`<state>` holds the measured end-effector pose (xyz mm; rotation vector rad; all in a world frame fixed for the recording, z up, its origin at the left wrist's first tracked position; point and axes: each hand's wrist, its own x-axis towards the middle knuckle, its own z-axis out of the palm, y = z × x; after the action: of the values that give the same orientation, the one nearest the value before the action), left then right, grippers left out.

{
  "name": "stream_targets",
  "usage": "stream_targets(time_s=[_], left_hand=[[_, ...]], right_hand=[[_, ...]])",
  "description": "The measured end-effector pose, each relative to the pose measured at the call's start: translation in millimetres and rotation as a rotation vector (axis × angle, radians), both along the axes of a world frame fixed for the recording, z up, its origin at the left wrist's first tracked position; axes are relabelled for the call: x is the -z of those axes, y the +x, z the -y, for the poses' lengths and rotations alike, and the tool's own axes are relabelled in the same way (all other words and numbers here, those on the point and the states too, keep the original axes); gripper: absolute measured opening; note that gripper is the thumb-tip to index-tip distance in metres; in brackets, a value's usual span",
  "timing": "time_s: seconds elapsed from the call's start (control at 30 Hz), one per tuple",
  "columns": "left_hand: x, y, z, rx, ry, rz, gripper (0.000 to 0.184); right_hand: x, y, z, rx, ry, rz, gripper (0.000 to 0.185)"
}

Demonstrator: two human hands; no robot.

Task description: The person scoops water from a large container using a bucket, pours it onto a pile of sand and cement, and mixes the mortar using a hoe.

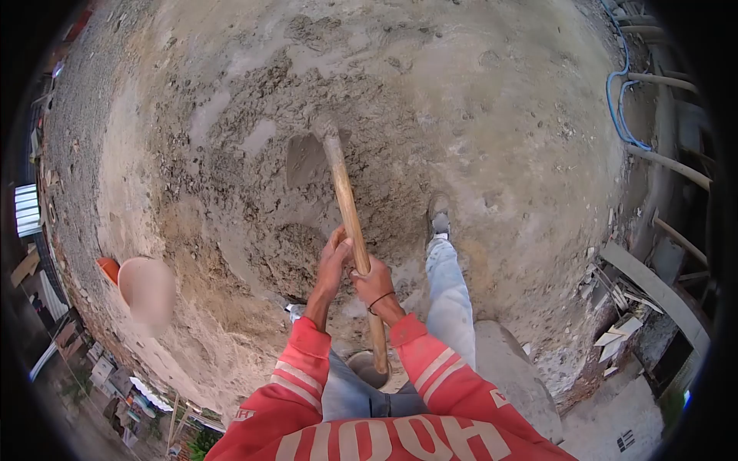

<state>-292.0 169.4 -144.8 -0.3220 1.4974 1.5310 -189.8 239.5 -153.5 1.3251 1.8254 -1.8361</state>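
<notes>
A hoe [347, 203] with a wooden handle runs from between my legs up to the wet mortar [254, 184]. Its mud-coated blade [306, 161] rests in the grey mix. My left hand [335, 257] is closed on the handle from the left side. Just below it, my right hand [372, 281], with a dark band at the wrist, wraps round the same handle. The handle's lower end passes in front of a round bucket [360, 358] between my legs, partly hidden by the handle and my clothes.
A pale, blurred container [147, 288] beside an orange one [108, 269] stands at left. My shoe [440, 219] is at the mortar's right edge. A blue hose [615, 100] and wooden poles [669, 165] line the right side. Broken boards [619, 332] lie lower right.
</notes>
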Motion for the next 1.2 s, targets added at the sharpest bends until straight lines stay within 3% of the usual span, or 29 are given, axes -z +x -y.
stream_targets(time_s=[0.07,0.1,0.13,0.17,0.23,0.3,0.43,0.5,0.57,0.7,0.77,0.93,1.03,1.07,1.2], left_hand=[[-6,31,-10,-0.087,0.254,0.511,0.049],[-2,43,-21,-0.101,0.372,0.749,0.051],[-9,51,-50,0.021,0.36,0.674,0.047],[-15,64,-81,0.134,0.347,0.601,0.042],[32,71,-143,0.163,0.478,0.381,0.023],[31,42,-218,0.023,0.438,0.369,0.011],[92,-12,-319,-0.099,0.665,0.37,0.011],[116,-28,-356,-0.163,0.469,0.313,0.021],[122,-21,-363,-0.248,0.413,0.483,0.02],[97,-8,-325,-0.373,0.252,0.589,0.018],[94,3,-288,-0.267,0.262,0.523,0.022],[29,3,-175,-0.232,0.191,0.534,0.009],[2,4,-100,-0.266,0.207,0.61,0.006],[-9,-1,-77,-0.258,0.192,0.596,0.006],[-38,-2,24,-0.156,0.149,0.533,0.009]], right_hand=[[-9,-36,-65,0.065,-0.118,0.154,0.029],[13,-44,-91,0.034,0.047,0.14,0.029],[36,-51,-118,0.005,0.214,0.128,0.029],[25,-68,-156,-0.079,0.432,0.121,0.033],[37,-96,-224,-0.129,0.582,0.183,0.038],[46,-133,-290,-0.166,0.658,0.252,0.04],[99,-192,-392,-0.192,0.653,0.297,0.046],[128,-202,-407,-0.315,0.647,0.384,0.043],[168,-197,-414,-0.493,0.75,0.444,0.031],[176,-182,-367,-0.627,0.715,0.599,0.032],[171,-169,-334,-0.63,0.737,0.623,0.035],[111,-149,-231,-0.547,0.347,0.515,0.026],[66,-147,-146,-0.294,0.178,0.523,0.032],[49,-147,-121,-0.238,0.128,0.5,0.024],[36,-132,-28,-0.076,-0.025,0.38,0.023]])
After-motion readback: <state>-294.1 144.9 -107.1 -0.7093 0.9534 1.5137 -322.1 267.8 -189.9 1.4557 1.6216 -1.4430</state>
